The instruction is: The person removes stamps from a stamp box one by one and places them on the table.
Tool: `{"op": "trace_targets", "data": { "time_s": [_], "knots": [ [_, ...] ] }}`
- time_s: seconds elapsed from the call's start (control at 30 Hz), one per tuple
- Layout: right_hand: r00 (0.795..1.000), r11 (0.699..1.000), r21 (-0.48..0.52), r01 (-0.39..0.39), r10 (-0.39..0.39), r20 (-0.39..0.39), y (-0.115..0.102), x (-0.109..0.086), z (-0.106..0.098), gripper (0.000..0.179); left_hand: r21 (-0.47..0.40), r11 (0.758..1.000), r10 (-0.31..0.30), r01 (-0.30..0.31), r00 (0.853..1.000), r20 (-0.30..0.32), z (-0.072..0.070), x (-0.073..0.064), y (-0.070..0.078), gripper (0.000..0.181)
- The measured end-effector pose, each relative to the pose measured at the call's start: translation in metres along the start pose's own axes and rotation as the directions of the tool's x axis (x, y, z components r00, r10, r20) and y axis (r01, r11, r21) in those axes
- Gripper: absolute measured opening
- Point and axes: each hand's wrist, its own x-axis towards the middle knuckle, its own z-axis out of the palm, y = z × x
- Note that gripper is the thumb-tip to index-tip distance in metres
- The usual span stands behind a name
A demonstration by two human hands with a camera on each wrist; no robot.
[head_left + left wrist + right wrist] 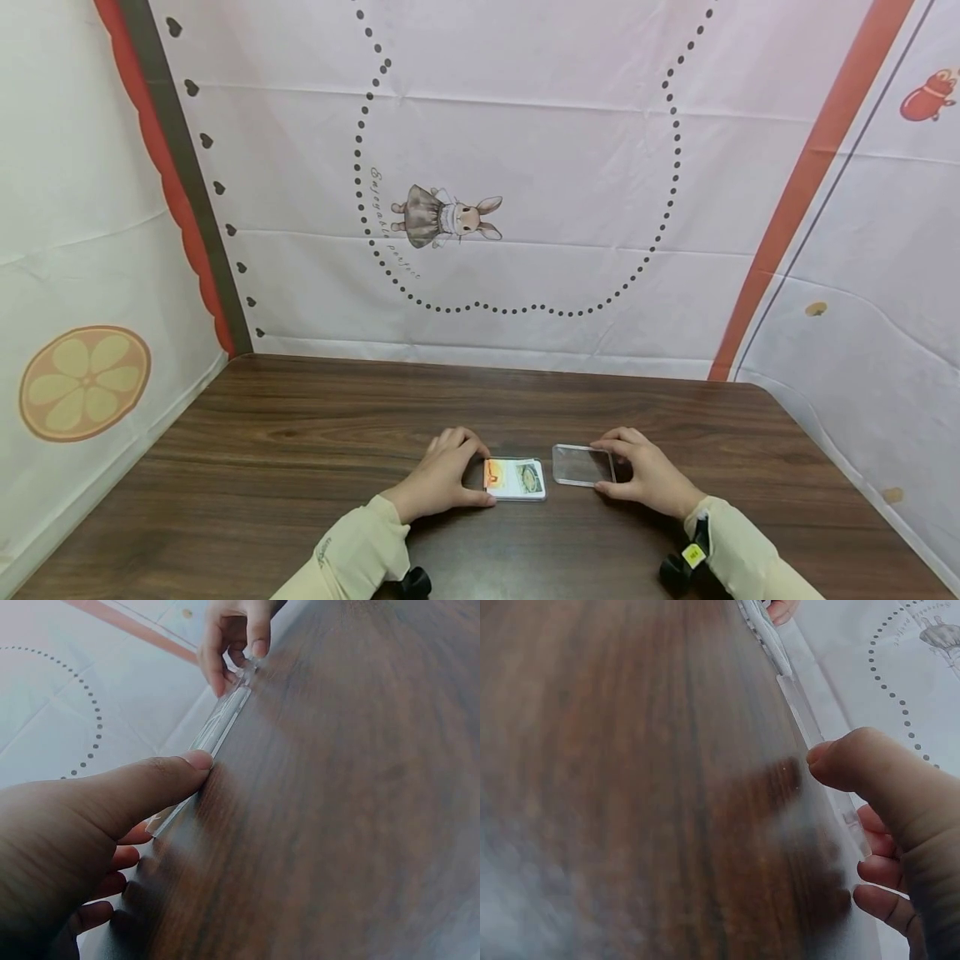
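1. Here's the left grip (pixel 444 472), thumb on the near side and fingers on the far side, pinching the left end of a small clear card case (pixel 519 500) full of cards (pixel 513 478).
2. And the right grip (pixel 647 473) has the clear cover (pixel 581 467), a see-through shallow piece, pinched the same way at its right end.
3. The two pieces sit just beside each other over the middle of the near part of the desk (pixel 300 442), a narrow gap between them. Whether the cover rests on the wood or floats a touch above it, I can't tell from here.
4. Now, feel: I'd call the loaded case the weightier one, though light overall; the cover must weigh next to nothing.
5. Both look like stiff, glossy plastic, probably slippery under dry fingertips, and thin walls like those could crack if squeezed hard.
6. The cards look loose-topped, so a tilt might well send them sliding; level is the way to carry that case.
7. Best hold? Opposite long edges near the end, gently, pads on the rims, keeping off the printed top card.
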Motion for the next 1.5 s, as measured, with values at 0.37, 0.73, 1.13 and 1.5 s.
{"op": "trace_targets", "data": {
  "time_s": [0.37,0.73,1.13,1.5],
  "knots": [
    [1.000,1.000,-0.011,0.010,-0.010,0.027,0.0007,0.0024,0.0012,0.044,-0.007,1.000,0.012,-0.013,1.000,-0.012,0.0004,0.0004,-0.0010,0.054],
    [0.999,0.999,-0.043,0.011,-0.009,0.047,0.0015,0.0033,-0.0003,0.043,0.004,1.000,0.013,-0.013,1.000,-0.017,-0.0015,0.0006,0.0015,0.053],
    [0.999,0.999,-0.043,0.025,-0.024,0.039,-0.0002,0.0040,-0.0024,0.044,0.000,1.000,0.019,-0.019,1.000,-0.024,-0.0009,0.0013,0.0008,0.052],
    [1.000,0.999,-0.050,0.009,-0.008,0.023,-0.0014,0.0030,-0.0017,0.047,0.000,1.000,0.016,-0.016,1.000,-0.020,-0.0003,0.0016,-0.0003,0.052]
  ]
}}
